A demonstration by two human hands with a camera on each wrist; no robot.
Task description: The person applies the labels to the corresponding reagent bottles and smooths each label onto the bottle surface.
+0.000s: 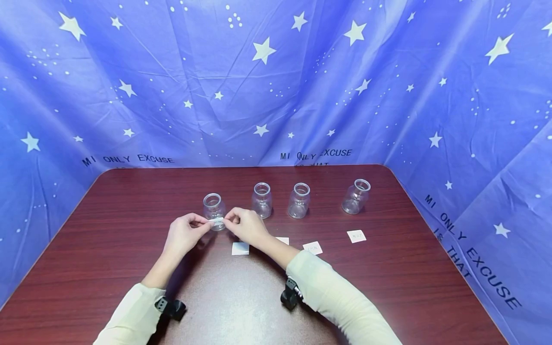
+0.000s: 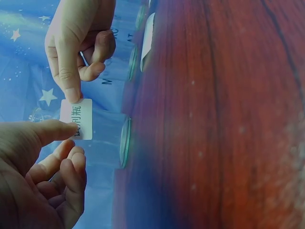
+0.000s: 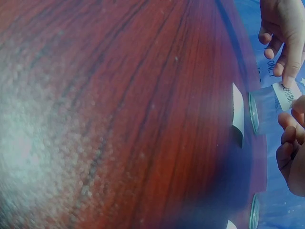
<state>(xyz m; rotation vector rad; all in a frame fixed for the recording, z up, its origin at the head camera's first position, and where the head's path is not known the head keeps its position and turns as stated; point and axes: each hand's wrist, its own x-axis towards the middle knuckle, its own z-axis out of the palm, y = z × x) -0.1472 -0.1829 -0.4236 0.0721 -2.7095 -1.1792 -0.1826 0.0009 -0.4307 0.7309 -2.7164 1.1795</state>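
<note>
Left grip (image 1: 183, 235), right grip (image 1: 248, 225) pinching label (image 2: 86, 118)

The label (image 2: 86, 117), white, rectangular and bearing dark printed characters, is spanning the grip, pinched at both ends. The jar (image 1: 213, 210), clear and open-mouthed, is standing upright just behind the grip; label-to-jar contact is not showing clearly.
</note>
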